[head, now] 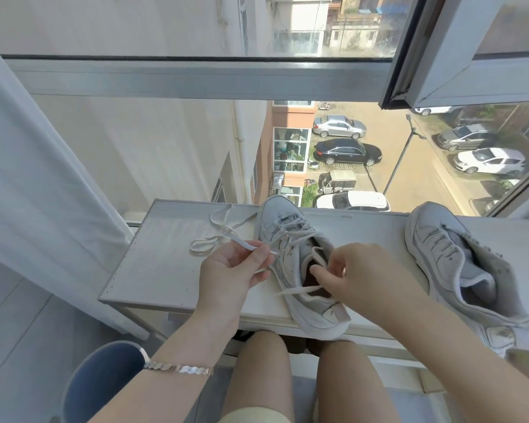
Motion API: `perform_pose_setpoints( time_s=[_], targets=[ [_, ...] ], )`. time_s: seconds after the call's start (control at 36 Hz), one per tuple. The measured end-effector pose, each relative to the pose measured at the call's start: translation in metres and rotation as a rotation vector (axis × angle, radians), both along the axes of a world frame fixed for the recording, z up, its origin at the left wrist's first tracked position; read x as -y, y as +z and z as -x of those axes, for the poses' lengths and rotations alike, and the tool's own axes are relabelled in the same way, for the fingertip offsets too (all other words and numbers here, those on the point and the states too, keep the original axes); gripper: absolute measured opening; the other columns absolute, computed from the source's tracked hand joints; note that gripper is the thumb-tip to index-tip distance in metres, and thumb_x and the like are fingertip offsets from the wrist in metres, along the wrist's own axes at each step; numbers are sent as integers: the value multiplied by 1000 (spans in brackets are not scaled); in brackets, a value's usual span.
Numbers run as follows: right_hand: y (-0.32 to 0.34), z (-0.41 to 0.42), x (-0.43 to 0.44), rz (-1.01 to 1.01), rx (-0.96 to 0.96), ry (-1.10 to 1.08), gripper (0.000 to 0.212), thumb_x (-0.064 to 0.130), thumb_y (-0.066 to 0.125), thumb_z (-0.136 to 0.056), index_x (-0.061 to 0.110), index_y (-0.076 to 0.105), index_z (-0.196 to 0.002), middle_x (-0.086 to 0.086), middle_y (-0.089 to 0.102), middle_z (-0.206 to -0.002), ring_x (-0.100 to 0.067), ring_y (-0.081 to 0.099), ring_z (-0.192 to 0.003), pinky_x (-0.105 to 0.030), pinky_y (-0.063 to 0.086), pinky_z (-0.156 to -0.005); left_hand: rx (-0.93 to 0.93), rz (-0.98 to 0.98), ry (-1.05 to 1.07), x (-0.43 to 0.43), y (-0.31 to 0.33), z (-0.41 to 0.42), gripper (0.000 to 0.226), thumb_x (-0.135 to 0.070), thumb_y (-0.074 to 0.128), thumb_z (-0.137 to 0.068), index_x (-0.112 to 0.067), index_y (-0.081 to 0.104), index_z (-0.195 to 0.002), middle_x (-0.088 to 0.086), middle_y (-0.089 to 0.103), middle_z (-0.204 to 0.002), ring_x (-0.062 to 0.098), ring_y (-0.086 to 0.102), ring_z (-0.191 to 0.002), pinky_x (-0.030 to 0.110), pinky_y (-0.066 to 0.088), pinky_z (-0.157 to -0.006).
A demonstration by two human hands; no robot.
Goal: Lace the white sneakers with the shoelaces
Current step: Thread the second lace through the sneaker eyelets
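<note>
A white sneaker (290,239) stands on the white table (159,270) in front of me, toe towards the window, partly laced. My left hand (232,270) pinches one end of its lace beside the shoe's left side. At the shoe's opening, my right hand (358,273) pinches the lace near the upper eyelets. A loose end of the lace (300,290) lies across the collar. A second shoelace (217,236) lies in loops on the table to the left. The second white sneaker (458,264) lies at the right, unlaced as far as I can see.
The table stands against a large window, with an open sash (458,56) above right. A white curtain (37,184) hangs at the left. A blue bin (104,380) stands on the floor at lower left. My knees are under the table's front edge.
</note>
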State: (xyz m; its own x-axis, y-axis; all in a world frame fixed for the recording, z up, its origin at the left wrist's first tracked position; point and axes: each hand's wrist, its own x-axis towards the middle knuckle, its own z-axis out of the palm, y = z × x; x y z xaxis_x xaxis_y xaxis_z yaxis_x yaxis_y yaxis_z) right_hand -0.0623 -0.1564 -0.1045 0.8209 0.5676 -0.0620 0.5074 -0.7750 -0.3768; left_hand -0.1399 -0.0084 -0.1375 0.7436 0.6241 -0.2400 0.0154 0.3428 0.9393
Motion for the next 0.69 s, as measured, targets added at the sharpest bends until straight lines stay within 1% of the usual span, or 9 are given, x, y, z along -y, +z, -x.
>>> perform_pose_setpoints(
  time_s=[0.08, 0.17, 0.22, 0.33, 0.42, 0.5, 0.58, 0.64, 0.69],
  targets=[
    [0, 3, -6, -114, -131, -44, 30, 48, 55, -86, 21, 64, -77, 4, 68, -76, -11, 61, -73, -25, 47, -62, 8, 6, -5, 4, 0, -1, 14, 6, 64, -80, -7, 64, -73, 1, 69, -61, 10, 68, -63, 19, 55, -59],
    [-3, 6, -15, -150, -157, -63, 38, 49, 58, -85, 13, 71, -86, -1, 72, -80, -16, 65, -78, -30, 52, -69, 5, 2, 0, 5, 0, -1, 17, 8, 66, -78, -7, 63, -70, 4, 70, -63, 12, 69, -64, 20, 56, -60],
    [-7, 8, -17, -185, -156, -93, 42, 48, 60, -84, 8, 72, -84, -5, 72, -76, -20, 66, -75, -33, 52, -67, 0, 9, 11, 4, 0, 0, 17, 8, 67, -77, -7, 64, -69, 6, 70, -65, 14, 69, -66, 20, 56, -60],
    [-11, 10, -22, -251, -143, -197, 42, 50, 65, -79, 9, 71, -76, -4, 71, -71, -21, 65, -73, -35, 53, -66, -10, 34, 20, 3, -3, -1, 14, 7, 66, -79, -7, 66, -75, 5, 71, -67, 14, 70, -68, 19, 55, -60],
    [-11, 13, -27, -257, -134, -251, 41, 57, 63, -76, 16, 68, -73, 3, 69, -69, -15, 64, -71, -31, 51, -64, -19, 32, 21, 3, -4, -3, 12, 5, 66, -80, -7, 67, -81, 4, 72, -68, 14, 71, -70, 19, 55, -61],
    [-14, 16, -29, -269, -137, -277, 27, 54, 62, -78, 27, 61, -76, 12, 65, -70, -8, 61, -73, -27, 49, -65, -29, 14, -5, 2, -4, -5, 12, 4, 67, -80, -8, 68, -82, 2, 72, -69, 13, 71, -71, 20, 55, -61],
    [-17, 17, -30, -293, -127, -269, 15, 48, 62, -80, 38, 51, -79, 15, 64, -69, -5, 60, -76, -24, 45, -63, -39, -23, -35, 2, -4, -7, 14, 2, 67, -80, -11, 68, -80, 1, 72, -69, 14, 70, -74, 22, 57, -64],
    [-17, 18, -30, -298, -133, -267, 16, 47, 62, -81, 40, 50, -72, 17, 62, -63, -3, 59, -71, -22, 44, -60, -46, -45, -54, 2, -5, -8, 15, 2, 68, -80, -13, 69, -79, 3, 72, -70, 15, 70, -75, 23, 57, -65],
    [-18, 16, -30, -306, -150, -273, 20, 48, 63, -80, 38, 54, -65, 16, 61, -58, -3, 59, -65, -22, 43, -57, -53, -53, -60, 4, -6, -9, 17, 3, 68, -80, -14, 69, -76, 4, 73, -71, 16, 70, -76, 23, 57, -65]
  ],
)
